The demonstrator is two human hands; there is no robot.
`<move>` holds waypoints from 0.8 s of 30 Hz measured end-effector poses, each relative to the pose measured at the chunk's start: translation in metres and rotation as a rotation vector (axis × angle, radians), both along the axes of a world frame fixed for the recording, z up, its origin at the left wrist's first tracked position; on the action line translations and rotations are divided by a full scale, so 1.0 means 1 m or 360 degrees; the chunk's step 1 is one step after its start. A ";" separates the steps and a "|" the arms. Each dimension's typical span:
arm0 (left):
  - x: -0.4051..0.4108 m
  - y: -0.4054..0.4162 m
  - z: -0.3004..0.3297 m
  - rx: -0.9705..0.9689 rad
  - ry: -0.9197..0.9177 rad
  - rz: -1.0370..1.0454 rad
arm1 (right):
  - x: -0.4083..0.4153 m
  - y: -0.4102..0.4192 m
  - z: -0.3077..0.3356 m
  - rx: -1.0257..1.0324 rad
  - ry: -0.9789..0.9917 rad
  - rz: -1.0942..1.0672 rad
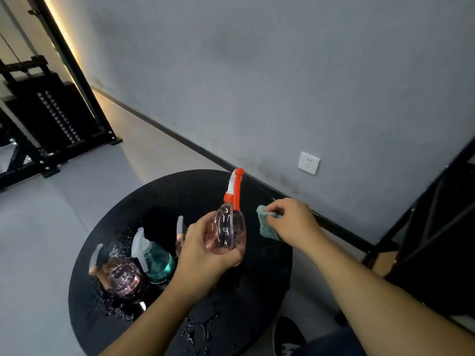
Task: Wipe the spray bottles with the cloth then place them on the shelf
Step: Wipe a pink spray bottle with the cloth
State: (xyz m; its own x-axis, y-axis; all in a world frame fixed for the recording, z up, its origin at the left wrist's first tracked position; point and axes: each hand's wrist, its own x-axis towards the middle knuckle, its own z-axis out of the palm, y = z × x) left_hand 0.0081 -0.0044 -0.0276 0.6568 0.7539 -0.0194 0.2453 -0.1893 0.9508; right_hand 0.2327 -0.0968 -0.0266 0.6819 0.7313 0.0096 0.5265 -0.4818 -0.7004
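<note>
From the head camera, the left hand (205, 249) holds a clear pink spray bottle (227, 231) above the round black worktop (257, 291), its grip curled round the bottle's lower body from below and behind. The bottle is pear-shaped and see-through, with a thin tube running down inside it, an orange collar at the neck, and a white and orange spray head pointing up and away, tilted slightly to the right. The right hand (293, 219) is just beside it to the right, its grip pinched on a small teal cloth (267, 226) with a fluffy surface; cloth and bottle are near each other but not touching. On the left part of the worktop stand three more bottles: a pink bottle (120, 276) at the left edge, a teal bottle (156, 260) next to it, and another bottle (180, 235) mostly hidden behind the left hand. Water droplets (195, 332) are scattered over the worktop near the bottles and at its near edge. A black shelf frame (424, 227) stands to the right, and a white wall socket (308, 163) sits on the grey wall.
</note>
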 end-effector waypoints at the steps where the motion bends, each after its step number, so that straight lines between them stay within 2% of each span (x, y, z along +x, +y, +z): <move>1: 0.003 -0.002 -0.004 0.0014 0.0022 0.0000 | 0.000 -0.002 -0.004 -0.0023 0.0017 0.0005; 14: 0.020 -0.018 -0.045 0.0016 0.0176 0.0124 | -0.006 -0.003 -0.048 -0.0451 -0.0050 0.0197; 24: 0.029 -0.004 -0.056 0.0050 0.0224 0.0149 | -0.004 0.026 -0.082 -0.0812 0.0047 0.0269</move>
State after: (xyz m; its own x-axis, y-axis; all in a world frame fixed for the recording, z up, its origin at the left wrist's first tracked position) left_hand 0.0369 -0.0079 -0.0838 0.5762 0.8132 -0.0816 0.3934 -0.1884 0.8999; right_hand 0.2290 -0.0704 -0.1087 0.5488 0.7378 -0.3931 0.6098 -0.6750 -0.4154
